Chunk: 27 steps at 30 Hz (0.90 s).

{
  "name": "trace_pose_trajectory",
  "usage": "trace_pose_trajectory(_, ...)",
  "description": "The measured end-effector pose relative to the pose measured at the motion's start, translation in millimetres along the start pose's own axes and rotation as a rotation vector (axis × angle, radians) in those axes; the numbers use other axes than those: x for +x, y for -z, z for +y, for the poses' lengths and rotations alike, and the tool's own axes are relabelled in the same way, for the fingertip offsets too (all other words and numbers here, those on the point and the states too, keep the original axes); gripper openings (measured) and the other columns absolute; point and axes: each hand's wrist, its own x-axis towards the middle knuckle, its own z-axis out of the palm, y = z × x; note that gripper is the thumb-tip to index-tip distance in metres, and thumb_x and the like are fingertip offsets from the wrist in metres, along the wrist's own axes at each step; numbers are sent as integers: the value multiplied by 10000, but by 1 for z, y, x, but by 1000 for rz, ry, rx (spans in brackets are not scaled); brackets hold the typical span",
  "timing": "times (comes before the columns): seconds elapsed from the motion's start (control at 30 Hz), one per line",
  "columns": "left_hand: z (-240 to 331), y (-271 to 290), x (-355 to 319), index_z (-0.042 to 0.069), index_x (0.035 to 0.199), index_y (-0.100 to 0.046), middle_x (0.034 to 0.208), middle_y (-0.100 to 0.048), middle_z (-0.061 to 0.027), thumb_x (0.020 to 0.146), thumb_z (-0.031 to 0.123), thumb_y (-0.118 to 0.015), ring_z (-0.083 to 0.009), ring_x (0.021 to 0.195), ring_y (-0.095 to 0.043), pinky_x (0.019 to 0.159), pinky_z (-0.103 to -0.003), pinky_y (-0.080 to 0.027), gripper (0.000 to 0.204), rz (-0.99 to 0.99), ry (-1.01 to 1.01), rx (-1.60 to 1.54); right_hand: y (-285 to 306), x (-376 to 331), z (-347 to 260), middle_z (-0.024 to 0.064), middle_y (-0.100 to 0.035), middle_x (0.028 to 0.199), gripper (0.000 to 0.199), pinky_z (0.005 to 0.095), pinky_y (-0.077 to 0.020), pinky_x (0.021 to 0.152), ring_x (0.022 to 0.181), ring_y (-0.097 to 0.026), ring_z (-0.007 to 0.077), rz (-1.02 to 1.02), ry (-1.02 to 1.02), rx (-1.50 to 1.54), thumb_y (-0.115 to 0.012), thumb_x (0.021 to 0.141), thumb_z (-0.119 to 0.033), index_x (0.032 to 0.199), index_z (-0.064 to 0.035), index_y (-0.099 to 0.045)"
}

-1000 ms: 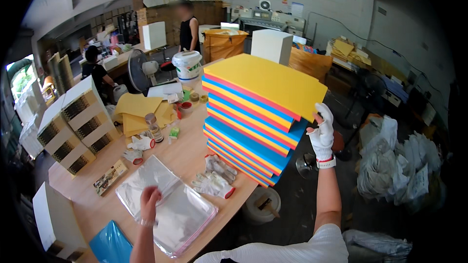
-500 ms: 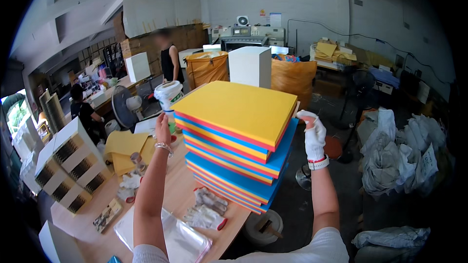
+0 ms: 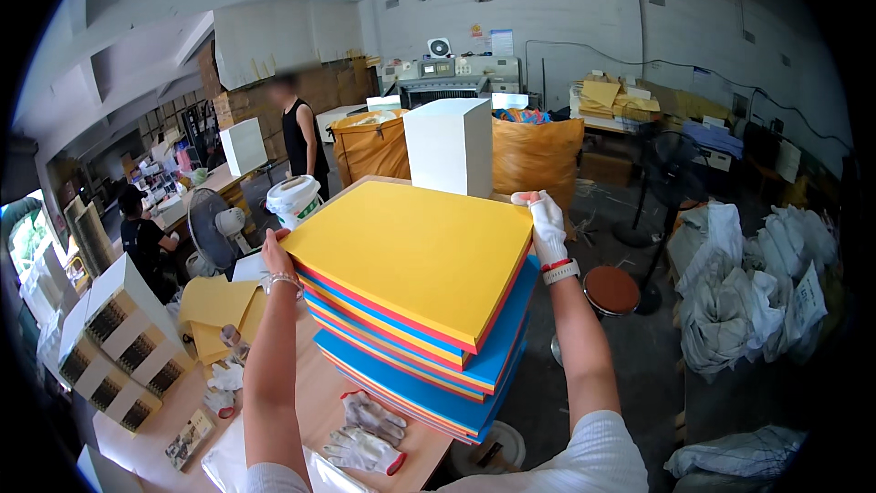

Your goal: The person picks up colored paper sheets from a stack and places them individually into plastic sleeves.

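Note:
A tall stack of coloured sheets [image 3: 411, 260] in yellow, red and blue layers stands on the wooden table's right side, its layers unevenly offset. Its top sheet is yellow. My bare left hand [image 3: 277, 254] grips the stack's upper left edge, with part of the fingers hidden. At the far right corner, my right hand [image 3: 544, 222] in a white glove with bare fingertips grips the same upper layers. A pair of grey-white work gloves [image 3: 367, 434] lies on the table beside the stack's near left side.
A white bucket [image 3: 294, 201] and a tall white paper stack [image 3: 448, 151] stand beyond the coloured stack. Bound white blocks [image 3: 137, 338] occupy the table's left. A fan [image 3: 215, 224] and two people are farther left. A round brown stool [image 3: 611, 291] and pale sacks [image 3: 730, 301] are right.
Both hands have moved from beside the stack onto its upper edges and now grip them. The view has shifted, bringing the stack lower and a little left in the picture.

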Motion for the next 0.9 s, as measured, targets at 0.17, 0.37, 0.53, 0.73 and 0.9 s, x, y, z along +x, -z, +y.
trace_pose_trajectory(0.17,-3,1,10,-16,765,-640,744,-635,-93,890,328,-414,-184,669,-583,663,-299,-454,431,4,-7,56,-10,-2,-9,36,-584,754,301,210,-429,599,661,-526,77,82,-159,278,-484,911,-285,771,-29,-558)
trace_pose_trajectory(0.37,6,-5,-1,-15,770,-642,748,-633,-101,880,326,-412,-185,666,-586,654,-301,-456,426,34,25,68,-6,-6,8,50,-601,775,284,224,-451,625,675,-551,95,127,-200,363,-488,910,-270,856,-6,-578)
trace_pose_trajectory(0.53,-1,-7,-4,-21,760,-635,774,-631,-111,880,307,-401,-193,712,-585,688,-299,-451,421,92,15,-50,-5,-9,7,56,-613,820,273,224,-457,651,710,-561,104,107,-192,363,-490,909,-249,887,9,-576)
trace_pose_trajectory(0.73,-3,-7,-5,-23,753,-633,776,-633,-108,872,311,-422,-192,708,-584,693,-302,-452,412,106,22,-52,-5,-10,3,51,-612,837,254,225,-456,673,724,-556,98,89,-190,305,-481,914,-227,906,10,-571)
trace_pose_trajectory(0.9,-8,-9,1,-21,735,-635,756,-634,-106,868,292,-421,-190,698,-583,700,-304,-452,402,104,32,-51,4,-6,12,52,-610,863,223,233,-458,703,780,-555,105,13,-188,392,-462,915,-184,924,11,-569)
